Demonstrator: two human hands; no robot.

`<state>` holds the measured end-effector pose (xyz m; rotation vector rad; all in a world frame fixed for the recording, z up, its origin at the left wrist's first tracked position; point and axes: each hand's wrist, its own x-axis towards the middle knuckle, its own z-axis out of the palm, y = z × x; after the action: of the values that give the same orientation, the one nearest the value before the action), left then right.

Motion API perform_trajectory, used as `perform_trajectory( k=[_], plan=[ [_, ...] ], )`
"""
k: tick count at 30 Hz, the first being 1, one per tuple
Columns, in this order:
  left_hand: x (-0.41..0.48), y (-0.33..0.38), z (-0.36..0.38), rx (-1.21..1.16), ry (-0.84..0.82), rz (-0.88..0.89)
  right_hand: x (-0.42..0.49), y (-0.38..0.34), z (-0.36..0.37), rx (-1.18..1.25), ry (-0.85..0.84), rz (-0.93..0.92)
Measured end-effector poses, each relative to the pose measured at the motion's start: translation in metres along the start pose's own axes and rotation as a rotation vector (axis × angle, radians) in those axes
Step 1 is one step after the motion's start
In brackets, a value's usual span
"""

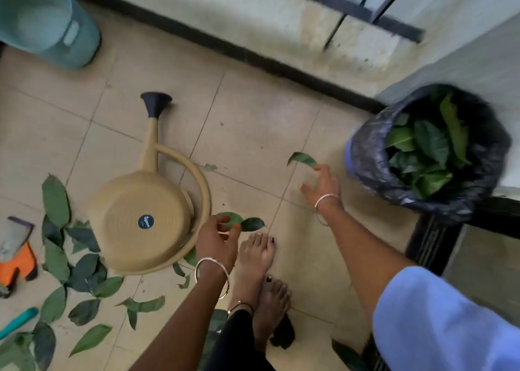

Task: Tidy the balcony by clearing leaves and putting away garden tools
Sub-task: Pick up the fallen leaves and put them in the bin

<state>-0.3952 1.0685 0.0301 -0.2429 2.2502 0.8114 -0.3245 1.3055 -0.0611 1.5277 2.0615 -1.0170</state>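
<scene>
Tan watering can (140,218) is lying on its side mid-floor, sitting between the hands and the left leaf pile (56,199). Bag-lined bin (365,156) is standing at right, holding green leaves. Teal bucket (70,32) is sitting far left. Orange tool (17,258) and teal handle (19,318) are lying at the left edge. Right hand (323,186) is pinching a curled leaf (302,159), just left of the bin. Left hand (216,242) is pinching a flat leaf (231,219) beside the can. Hands are well apart.

One watering can (140,221), one black-lined bin (365,156), one teal bucket (42,15), and over a dozen loose leaves (56,199)
</scene>
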Motion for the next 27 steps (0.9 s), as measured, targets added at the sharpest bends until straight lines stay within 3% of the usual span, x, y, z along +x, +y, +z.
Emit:
perform_trajectory(
  k=[4, 9, 15, 19, 22, 24, 27],
  plan=[
    [0.037, -0.052, 0.037, 0.241, -0.087, -0.069, 0.05, -0.001, 0.034, -0.093, 0.093, -0.076],
    [0.062, -0.088, 0.078, 0.427, -0.037, -0.098, 0.073, 0.01, 0.059, -0.255, 0.282, -0.188],
    [0.086, -0.092, 0.105, 0.487, 0.078, -0.066, 0.073, 0.037, 0.077, -0.217, 0.227, -0.453],
    [0.099, -0.097, 0.108, 0.631, 0.16, 0.052, 0.052, 0.048, 0.089, 0.011, 0.368, -0.383],
    [0.1, -0.097, 0.106, 0.642, 0.029, 0.169, 0.021, 0.054, 0.096, 0.196, 0.455, -0.233],
    [0.101, -0.096, 0.102, 0.569, -0.071, 0.147, -0.002, 0.062, 0.101, 0.297, 0.462, -0.153],
    [0.08, -0.088, 0.079, 0.39, -0.025, 0.088, -0.039, 0.074, 0.105, 0.319, 0.454, -0.101]
  ],
)
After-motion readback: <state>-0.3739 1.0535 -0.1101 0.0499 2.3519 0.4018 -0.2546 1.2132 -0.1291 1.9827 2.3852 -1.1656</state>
